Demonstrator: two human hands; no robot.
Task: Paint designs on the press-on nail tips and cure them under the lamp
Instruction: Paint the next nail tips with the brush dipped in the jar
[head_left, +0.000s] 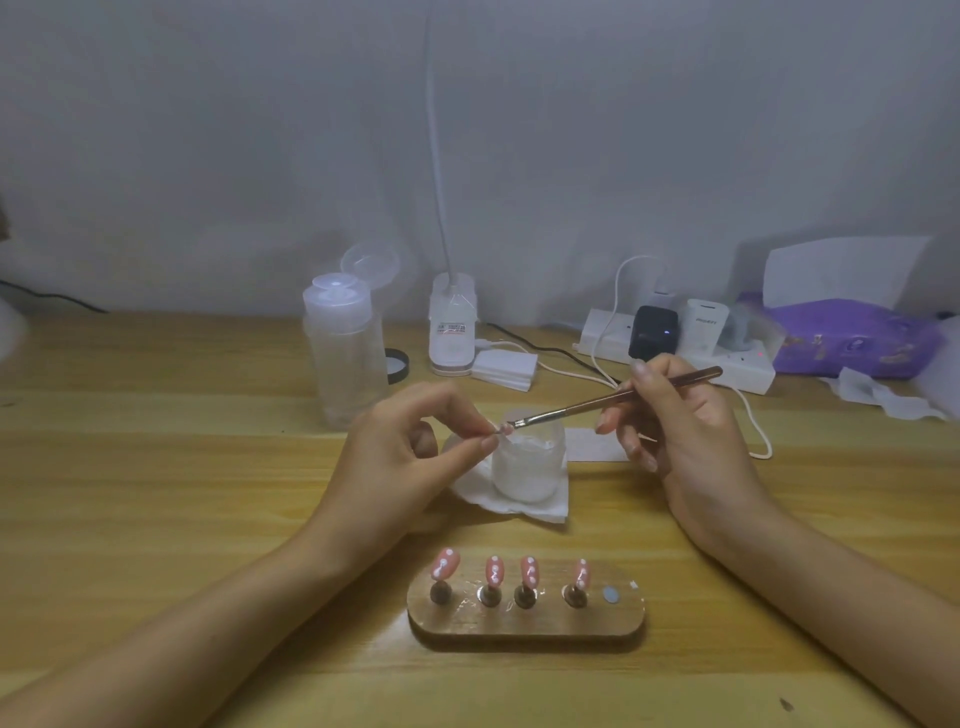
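Observation:
My left hand (410, 462) pinches a small nail tip (501, 429) between thumb and forefinger, above a white jar (527, 465) that stands on a tissue. My right hand (675, 426) grips a thin brown brush (618, 396), and its bristle end touches the pinched tip. Near the front edge lies an oval wooden stand (524, 618) with several pink nail tips (493, 570) upright on pegs, each carrying white dots. The stand's rightmost spot shows a bare pale disc (611, 595) with no tip on it.
A clear pump bottle (343, 353) with its lid flipped open stands at the back left, next to a white lamp base (452, 332) with a thin neck. A power strip (675, 345) with chargers and cables and a purple tissue pack (852, 335) lie at the back right.

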